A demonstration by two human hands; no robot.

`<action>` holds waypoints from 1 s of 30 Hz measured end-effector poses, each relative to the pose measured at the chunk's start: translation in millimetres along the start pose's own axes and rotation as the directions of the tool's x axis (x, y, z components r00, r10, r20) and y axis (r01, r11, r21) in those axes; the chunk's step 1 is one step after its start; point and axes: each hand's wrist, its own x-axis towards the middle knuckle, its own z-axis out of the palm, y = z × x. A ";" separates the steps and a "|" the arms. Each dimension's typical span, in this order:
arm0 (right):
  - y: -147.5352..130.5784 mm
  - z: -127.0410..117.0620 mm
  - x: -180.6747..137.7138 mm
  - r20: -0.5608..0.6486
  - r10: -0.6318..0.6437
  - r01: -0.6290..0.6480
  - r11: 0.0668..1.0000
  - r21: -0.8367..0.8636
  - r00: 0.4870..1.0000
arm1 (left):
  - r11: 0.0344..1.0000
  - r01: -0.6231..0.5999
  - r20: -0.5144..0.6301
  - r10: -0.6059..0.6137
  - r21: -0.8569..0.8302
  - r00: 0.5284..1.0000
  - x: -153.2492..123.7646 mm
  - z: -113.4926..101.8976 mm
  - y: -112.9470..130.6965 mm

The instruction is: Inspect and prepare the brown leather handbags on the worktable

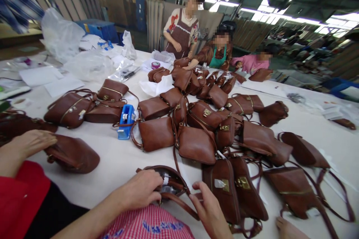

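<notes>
A brown leather handbag (175, 173) lies in front of me with its top open, showing a dark lining and something white and clear plastic inside. My left hand (143, 188) is closed on its left rim, fingers curled over the edge. My right hand (209, 209) grips the bag's right end near the strap, thumb and forefinger at the edge; its other fingers are partly hidden. A brown strap (182, 205) loops across the near side of the opening. Close to my right hand stand two brown bags with gold clasps, one of them a bag with a white tag (221, 194).
Many brown bags (196, 143) crowd the white table (112, 158). A blue tape dispenser (126, 121) stands among them. At left, a co-worker's hand (33, 142) rests on a bag; another person's hand (288, 229) shows bottom right. Several people work across the table.
</notes>
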 end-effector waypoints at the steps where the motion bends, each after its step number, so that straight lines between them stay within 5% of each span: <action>1: -1.3 2.4 3.1 -0.030 -0.023 0.023 1.000 -0.005 0.999 | 1.000 -0.019 -0.003 0.019 -0.005 1.000 -2.7 1.4 -1.3; 6: -16.5 7.3 17.8 0.065 -0.025 0.026 1.000 -0.016 0.998 | 0.993 0.018 -0.016 -0.017 0.117 1.000 -1.8 18.4 -3.7; 11: -25.6 0.0 15.9 0.108 0.032 -0.027 0.999 -0.044 0.994 | 0.985 0.110 -0.146 -0.090 0.134 0.985 5.5 30.2 -3.0; 17: -29.2 -39.0 17.7 0.330 -0.020 -0.024 0.991 0.130 0.944 | 0.985 0.153 -0.191 -0.136 0.080 0.972 7.4 36.0 -4.0; 21: -43.6 -55.9 39.0 0.340 -0.070 -0.050 0.942 0.332 0.938 | 0.994 0.113 -0.194 -0.110 0.006 0.975 6.8 34.4 -3.7; 26: -63.3 -43.0 66.2 0.348 -0.032 -0.040 0.980 0.196 0.937 | 0.985 0.089 -0.280 -0.128 -0.150 0.951 4.3 36.1 -7.6; 30: -65.9 -48.0 72.2 0.376 -0.137 0.057 0.975 0.215 0.917 | 0.997 0.030 -0.274 -0.050 -0.076 0.961 1.8 43.2 -10.8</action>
